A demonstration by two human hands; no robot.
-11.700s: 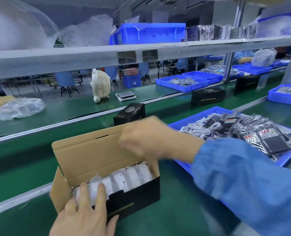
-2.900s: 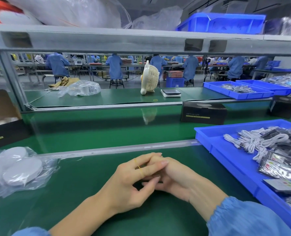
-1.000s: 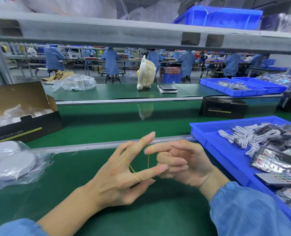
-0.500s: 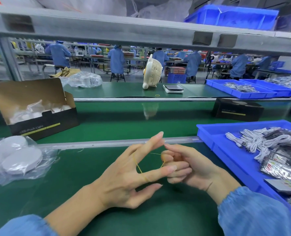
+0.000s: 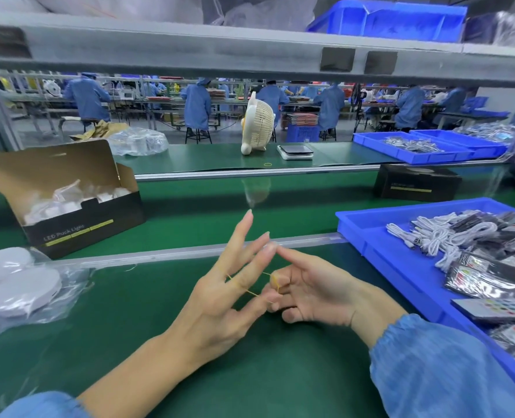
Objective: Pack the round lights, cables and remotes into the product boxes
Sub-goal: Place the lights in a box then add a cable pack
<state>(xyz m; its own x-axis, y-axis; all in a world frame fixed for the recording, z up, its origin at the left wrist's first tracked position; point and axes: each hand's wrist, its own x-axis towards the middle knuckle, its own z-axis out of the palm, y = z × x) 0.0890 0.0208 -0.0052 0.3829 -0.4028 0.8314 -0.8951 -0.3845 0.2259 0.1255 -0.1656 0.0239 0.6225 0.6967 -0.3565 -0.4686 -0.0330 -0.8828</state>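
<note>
my left hand [image 5: 220, 297] is spread flat, a rubber band [image 5: 251, 292] looped on its fingers; my right hand [image 5: 307, 292] pinches the band's other end. open box [image 5: 81, 224] with lights sits far left, cables [image 5: 443, 233] in right bin [image 5: 371, 236]. i should drop the band, grab a cable.

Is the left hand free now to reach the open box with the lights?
Probably not at once. Nothing lies between the left hand and the open box, but a yellow rubber band is strung from its fingers to the right hand.
</note>
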